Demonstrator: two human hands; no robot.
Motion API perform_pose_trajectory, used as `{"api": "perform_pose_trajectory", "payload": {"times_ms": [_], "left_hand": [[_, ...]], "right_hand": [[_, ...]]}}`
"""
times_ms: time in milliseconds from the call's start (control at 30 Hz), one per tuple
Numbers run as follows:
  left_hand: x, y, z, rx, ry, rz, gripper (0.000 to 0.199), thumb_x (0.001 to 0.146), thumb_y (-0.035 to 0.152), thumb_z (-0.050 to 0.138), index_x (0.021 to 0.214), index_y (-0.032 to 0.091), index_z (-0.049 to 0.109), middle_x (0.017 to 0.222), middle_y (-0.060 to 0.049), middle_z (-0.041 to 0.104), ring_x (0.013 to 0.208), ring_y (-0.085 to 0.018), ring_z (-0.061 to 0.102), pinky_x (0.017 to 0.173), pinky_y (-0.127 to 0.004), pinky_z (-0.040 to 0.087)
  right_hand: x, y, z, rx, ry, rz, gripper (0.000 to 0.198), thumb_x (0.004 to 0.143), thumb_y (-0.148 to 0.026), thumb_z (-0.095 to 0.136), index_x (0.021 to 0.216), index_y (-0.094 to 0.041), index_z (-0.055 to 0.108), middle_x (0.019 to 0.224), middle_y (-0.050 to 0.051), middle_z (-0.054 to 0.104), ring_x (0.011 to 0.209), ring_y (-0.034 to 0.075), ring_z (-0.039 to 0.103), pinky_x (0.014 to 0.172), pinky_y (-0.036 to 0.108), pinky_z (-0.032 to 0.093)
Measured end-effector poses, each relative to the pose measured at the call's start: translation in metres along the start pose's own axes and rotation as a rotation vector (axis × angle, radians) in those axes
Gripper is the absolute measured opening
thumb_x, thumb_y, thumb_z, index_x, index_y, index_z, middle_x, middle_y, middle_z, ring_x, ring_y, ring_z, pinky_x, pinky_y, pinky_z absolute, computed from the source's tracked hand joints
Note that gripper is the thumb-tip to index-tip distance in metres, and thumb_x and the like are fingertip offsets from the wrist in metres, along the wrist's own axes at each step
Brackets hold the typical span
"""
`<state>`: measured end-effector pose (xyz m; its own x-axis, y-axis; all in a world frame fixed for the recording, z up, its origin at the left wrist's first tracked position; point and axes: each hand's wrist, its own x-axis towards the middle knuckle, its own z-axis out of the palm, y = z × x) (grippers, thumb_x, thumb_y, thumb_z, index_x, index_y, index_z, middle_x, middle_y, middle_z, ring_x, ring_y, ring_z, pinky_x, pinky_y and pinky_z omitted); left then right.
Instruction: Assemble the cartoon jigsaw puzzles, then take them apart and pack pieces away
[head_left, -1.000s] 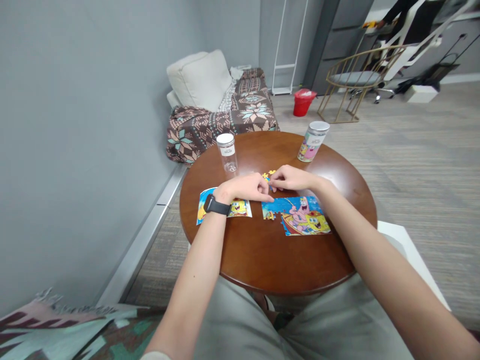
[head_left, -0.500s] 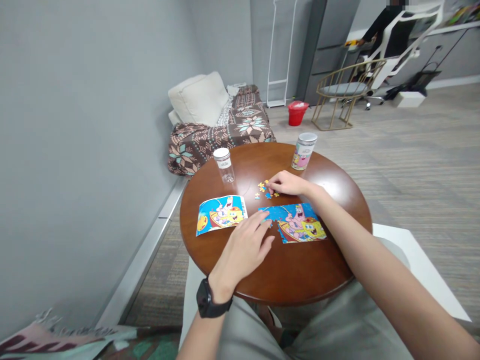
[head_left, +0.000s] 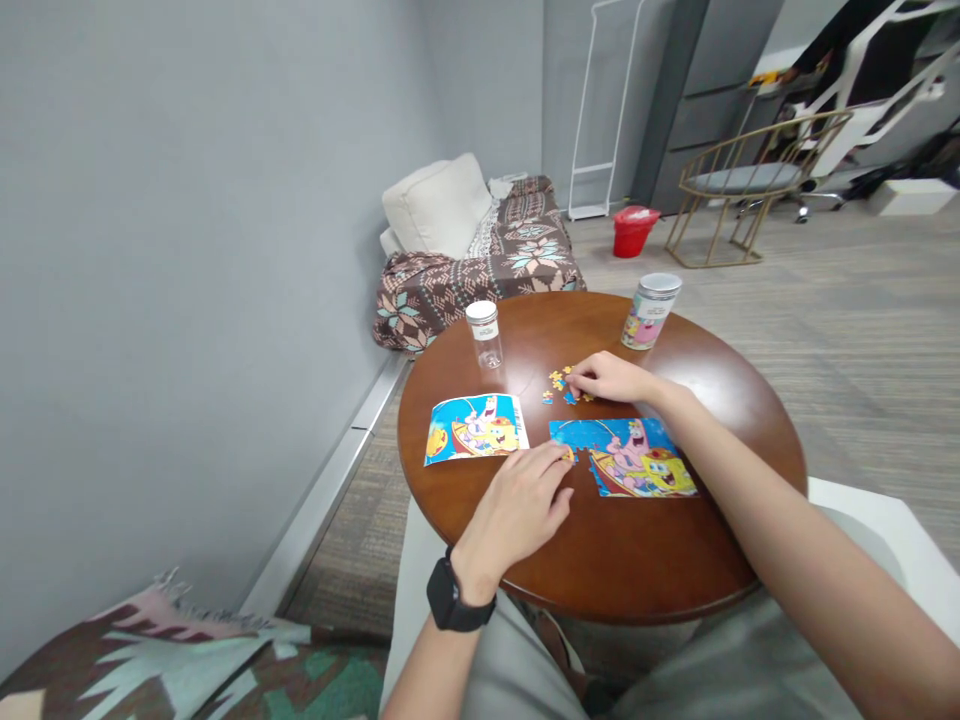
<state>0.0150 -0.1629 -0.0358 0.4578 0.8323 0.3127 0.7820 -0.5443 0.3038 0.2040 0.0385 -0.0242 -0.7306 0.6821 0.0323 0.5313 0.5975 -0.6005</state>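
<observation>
A partly joined jigsaw puzzle [head_left: 634,462] lies on the round brown table, with a gap at its lower left. At that gap my left hand [head_left: 521,505], wearing a black watch, rests with its thumb apart from its fingers. Its fingertips touch a small yellow-and-blue jigsaw piece [head_left: 568,456]. My right hand [head_left: 611,378] is closed, fingertips down among the loose jigsaw pieces [head_left: 556,381] behind the puzzle. Whether it pinches one is hidden. Left of the puzzle lies a printed picture sheet [head_left: 476,428] showing the same cartoon scene.
A clear jar [head_left: 488,350] with a metal lid stands at the table's back left. A cartoon-printed can [head_left: 646,318] stands at the back right. Beyond are a blanket-covered seat [head_left: 450,295], a red bin [head_left: 632,235], a gold-framed chair [head_left: 739,185] and a person [head_left: 825,45].
The whole view has shifted, so everything appears further right. My left hand has drawn slightly back, and a yellow-and-blue piece now shows at its fingertips. My right hand stays at the loose pieces.
</observation>
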Motion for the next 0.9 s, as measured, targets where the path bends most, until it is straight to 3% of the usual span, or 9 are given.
{"api": "perform_pose_trajectory", "payload": {"times_ms": [300, 900], "left_hand": [[0.0012, -0.0003, 0.0005, 0.017, -0.024, -0.009, 0.036, 0.093, 0.019, 0.052, 0.129, 0.017, 0.054, 0.135, -0.009, 0.059, 0.126, -0.021, 0.055, 0.109, -0.038, 0.046], [0.0019, 0.0008, 0.0002, 0.067, -0.064, -0.017, 0.039, 0.096, 0.021, 0.048, 0.134, 0.017, 0.051, 0.142, -0.009, 0.056, 0.137, -0.020, 0.047, 0.114, -0.040, 0.040]], "right_hand": [[-0.0007, -0.0021, -0.0011, 0.016, -0.007, 0.027, 0.035, 0.085, -0.036, 0.046, 0.065, -0.016, 0.067, 0.061, 0.002, 0.067, 0.057, 0.014, 0.058, 0.062, 0.025, 0.040], [0.0009, -0.0010, -0.0025, -0.030, -0.001, 0.012, 0.032, 0.083, -0.031, 0.047, 0.067, -0.016, 0.070, 0.060, 0.001, 0.065, 0.055, 0.012, 0.053, 0.063, 0.025, 0.038]]}}
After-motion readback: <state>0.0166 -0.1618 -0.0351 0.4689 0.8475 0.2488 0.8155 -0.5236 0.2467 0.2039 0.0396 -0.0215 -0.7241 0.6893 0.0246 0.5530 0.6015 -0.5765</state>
